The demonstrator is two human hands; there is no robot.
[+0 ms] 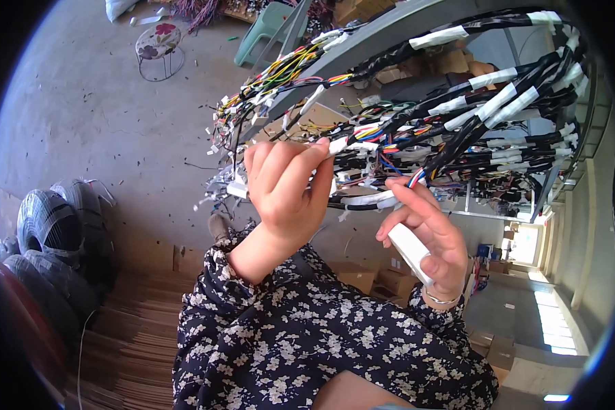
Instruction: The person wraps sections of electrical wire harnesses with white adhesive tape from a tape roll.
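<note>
Bundles of black-sleeved wire harness [468, 140] hang in front of me, banded with white tape and ending in loose coloured wires and small white connectors. My left hand [287, 181] is closed, its thumb and forefinger pinching a white-wrapped piece [337, 145] at the end of one branch. A roll of white tape [410, 251] rests in my right hand [434, 236], held between thumb and fingers. The raised forefinger of that hand touches a short cluster of coloured wires [417, 178] coming out of a black sleeve. The palm side of my left hand is hidden.
A grey metal rack [369, 42] carries the harnesses. Behind it stand a green plastic stool [263, 34] and, farther left, a round flowered stool [158, 42]. Wrapped coils [48, 222] lie at the left, above stacked cardboard [137, 342]. Small scraps dot the concrete floor.
</note>
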